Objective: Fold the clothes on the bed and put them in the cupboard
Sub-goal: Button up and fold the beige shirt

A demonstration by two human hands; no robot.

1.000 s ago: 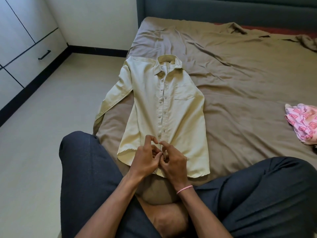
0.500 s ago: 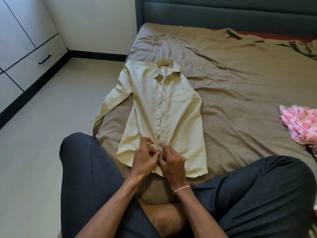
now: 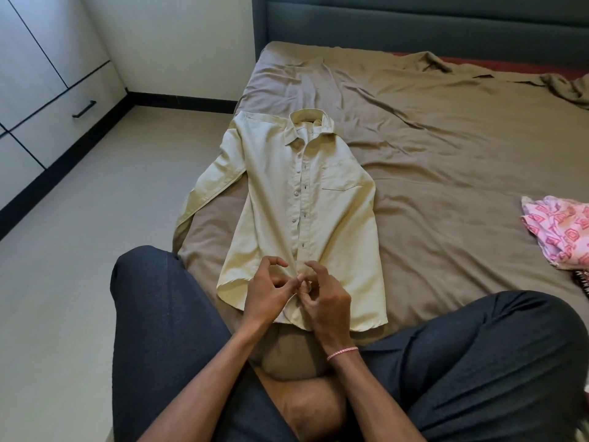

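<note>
Right now the pale yellow shirt [image 3: 306, 202] lies flat on the brown bed [image 3: 446, 138], with its collar at 12 o'clock and its hem at 6 o'clock, close to the person's knees. The left hand [image 3: 267, 291] and right hand [image 3: 325, 298] both curl their fingers and pinch the button strip near the hem. The shirt looks light, thin and floppy, so it should bend easily. The shoulders and hem look like good spots to hold. One sleeve hangs off the bed at 9 o'clock. A pink cloth [image 3: 561, 231] sits at 3 o'clock, and the cupboard [image 3: 38, 90] is at 10 o'clock.
</note>
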